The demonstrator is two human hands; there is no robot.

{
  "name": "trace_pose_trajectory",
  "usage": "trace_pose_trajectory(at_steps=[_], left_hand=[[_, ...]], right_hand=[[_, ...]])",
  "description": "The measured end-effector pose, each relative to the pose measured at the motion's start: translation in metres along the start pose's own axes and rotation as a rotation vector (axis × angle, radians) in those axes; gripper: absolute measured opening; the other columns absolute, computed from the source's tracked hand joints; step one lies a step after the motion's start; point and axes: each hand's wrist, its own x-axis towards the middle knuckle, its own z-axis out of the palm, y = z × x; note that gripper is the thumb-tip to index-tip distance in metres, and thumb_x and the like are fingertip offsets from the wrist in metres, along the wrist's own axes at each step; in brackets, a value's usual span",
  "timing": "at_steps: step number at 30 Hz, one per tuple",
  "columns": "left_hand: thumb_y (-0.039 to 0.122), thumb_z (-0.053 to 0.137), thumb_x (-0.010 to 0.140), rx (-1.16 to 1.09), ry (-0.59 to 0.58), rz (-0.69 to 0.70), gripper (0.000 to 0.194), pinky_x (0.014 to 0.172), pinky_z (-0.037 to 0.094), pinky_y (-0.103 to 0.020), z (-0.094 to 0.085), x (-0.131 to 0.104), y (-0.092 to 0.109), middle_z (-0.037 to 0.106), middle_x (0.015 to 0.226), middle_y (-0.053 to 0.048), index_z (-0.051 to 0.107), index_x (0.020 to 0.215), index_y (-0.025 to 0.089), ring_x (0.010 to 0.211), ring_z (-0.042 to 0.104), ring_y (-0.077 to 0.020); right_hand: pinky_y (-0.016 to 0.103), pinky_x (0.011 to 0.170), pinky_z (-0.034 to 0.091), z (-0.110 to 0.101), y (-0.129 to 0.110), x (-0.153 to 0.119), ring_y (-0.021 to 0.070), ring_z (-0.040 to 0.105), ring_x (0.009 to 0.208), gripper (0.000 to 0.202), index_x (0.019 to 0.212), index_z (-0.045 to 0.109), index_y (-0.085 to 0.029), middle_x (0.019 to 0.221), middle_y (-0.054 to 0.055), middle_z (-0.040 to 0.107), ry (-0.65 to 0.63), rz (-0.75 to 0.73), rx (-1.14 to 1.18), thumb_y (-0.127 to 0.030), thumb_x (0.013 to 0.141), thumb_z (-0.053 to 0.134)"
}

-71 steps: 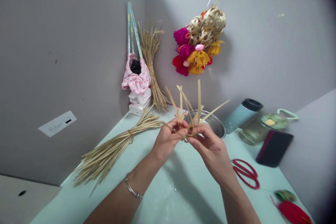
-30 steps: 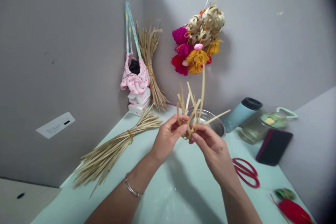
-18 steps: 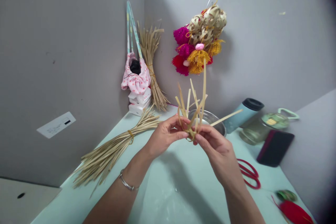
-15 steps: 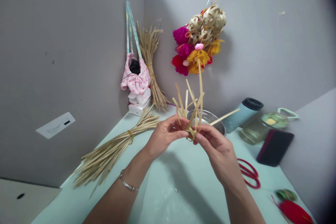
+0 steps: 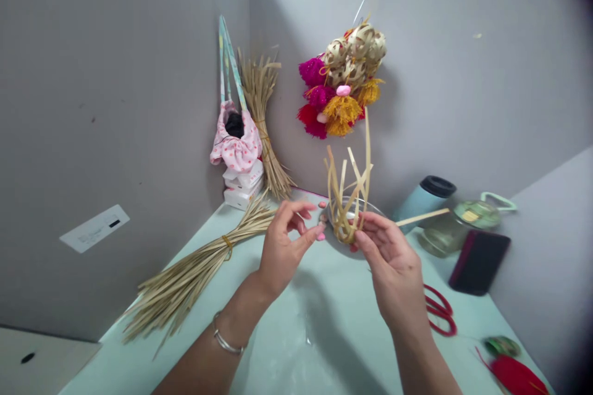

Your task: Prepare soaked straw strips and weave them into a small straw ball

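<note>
My right hand pinches the base of a partly woven piece of pale straw strips. Its loose ends fan upward, and one long strip sticks out to the right behind my fingers. My left hand is just left of the weave, apart from it, fingers spread and curved with nothing visible in them. Behind the weave stands a metal bowl, partly hidden by it.
On the left lies a tied straw bundle; another bundle leans in the corner beside a pink dotted bag. Woven balls with tassels hang on the wall. To the right are a blue tumbler, phone and red-handled scissors.
My left hand has let go of the straw weave and drawn slightly left. My right hand still holds it, now shifted a little to the right. The whole view has also moved slightly.
</note>
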Motion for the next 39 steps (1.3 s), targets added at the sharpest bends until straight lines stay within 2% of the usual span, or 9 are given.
trace_pose_trajectory(at_steps=[3, 6, 11, 20, 26, 28, 30, 34, 39], left_hand=[[0.032, 0.069, 0.087, 0.177, -0.125, 0.104, 0.021, 0.077, 0.047, -0.026, 0.003, -0.005, 0.006, 0.056, 0.089, -0.002, 0.071, 0.105, 0.021, 0.071, 0.051, -0.011], [0.035, 0.061, 0.092, 0.266, -0.166, 0.074, 0.032, 0.074, 0.046, -0.026, 0.006, -0.007, 0.006, 0.057, 0.092, -0.003, 0.065, 0.122, 0.022, 0.071, 0.051, -0.0123], [0.034, 0.052, 0.096, 0.346, -0.205, 0.02, 0.032, 0.079, 0.045, -0.029, 0.007, -0.004, -0.002, 0.059, 0.095, -0.005, 0.064, 0.124, 0.023, 0.08, 0.055, -0.0166], [0.036, 0.07, 0.083, -0.193, -0.139, -0.241, 0.021, 0.063, 0.042, -0.023, -0.002, 0.007, -0.009, 0.063, 0.081, -0.001, 0.068, 0.092, 0.017, 0.069, 0.056, -0.0113], [0.04, 0.079, 0.074, -0.348, -0.062, -0.315, 0.031, 0.061, 0.04, -0.022, -0.007, 0.012, -0.009, 0.058, 0.069, 0.003, 0.061, 0.078, 0.015, 0.058, 0.052, -0.0075], [0.04, 0.081, 0.072, -0.395, -0.054, -0.342, 0.033, 0.064, 0.042, -0.023, -0.009, 0.013, -0.008, 0.056, 0.067, 0.004, 0.059, 0.075, 0.015, 0.058, 0.051, -0.007], [0.039, 0.083, 0.07, -0.428, -0.076, -0.369, 0.035, 0.067, 0.042, -0.024, -0.012, 0.013, -0.007, 0.057, 0.065, 0.004, 0.058, 0.073, 0.015, 0.059, 0.052, -0.0079], [0.038, 0.084, 0.068, -0.451, -0.182, -0.39, 0.036, 0.069, 0.042, -0.026, -0.012, 0.012, -0.005, 0.062, 0.066, 0.0, 0.058, 0.07, 0.014, 0.064, 0.055, -0.0103], [0.039, 0.086, 0.065, -0.501, -0.183, -0.423, 0.04, 0.072, 0.045, -0.029, -0.008, 0.01, -0.007, 0.063, 0.071, 0.0, 0.055, 0.071, 0.015, 0.067, 0.058, -0.0123]], right_hand=[[0.037, 0.081, 0.057, 0.001, 0.004, -0.003, 0.0217, 0.066, 0.097, 0.035, 0.128, 0.055, -0.027, 0.113, 0.008, 0.066, -0.047, -0.081, -0.149, -0.033, 0.094, 0.061], [0.039, 0.083, 0.057, 0.005, 0.007, -0.007, 0.0213, 0.068, 0.092, 0.047, 0.141, 0.046, -0.029, 0.117, 0.009, 0.066, -0.055, -0.276, -0.422, -0.027, 0.096, 0.057], [0.038, 0.082, 0.058, 0.011, 0.01, -0.008, 0.0225, 0.069, 0.095, 0.064, 0.154, 0.028, -0.032, 0.124, 0.011, 0.066, -0.096, -0.55, -0.703, -0.016, 0.097, 0.052], [0.038, 0.089, 0.058, 0.017, 0.003, -0.014, 0.0252, 0.067, 0.111, 0.069, 0.155, 0.028, -0.032, 0.133, 0.011, 0.061, -0.107, -0.672, -0.81, -0.009, 0.095, 0.052], [0.038, 0.085, 0.055, 0.007, -0.009, -0.025, 0.0241, 0.068, 0.097, 0.064, 0.137, 0.052, -0.035, 0.111, 0.006, 0.069, 0.111, -0.813, -0.766, -0.001, 0.084, 0.063], [0.04, 0.08, 0.055, 0.004, -0.01, -0.023, 0.0247, 0.066, 0.091, 0.047, 0.122, 0.06, -0.033, 0.099, 0.006, 0.068, 0.16, -0.742, -0.683, -0.005, 0.084, 0.064], [0.042, 0.079, 0.055, 0.002, -0.01, -0.016, 0.0261, 0.065, 0.092, 0.029, 0.113, 0.061, -0.029, 0.101, 0.008, 0.066, 0.126, -0.531, -0.556, -0.017, 0.087, 0.065], [0.039, 0.076, 0.059, 0.003, -0.006, 0.001, 0.0251, 0.068, 0.096, 0.03, 0.113, 0.058, -0.028, 0.114, 0.008, 0.067, -0.179, -0.005, -0.117, -0.039, 0.087, 0.068], [0.029, 0.071, 0.055, 0.004, 0.002, 0.005, 0.0164, 0.064, 0.083, 0.017, 0.094, 0.061, -0.026, 0.108, 0.003, 0.067, -0.305, 0.127, 0.137, -0.034, 0.085, 0.072]])
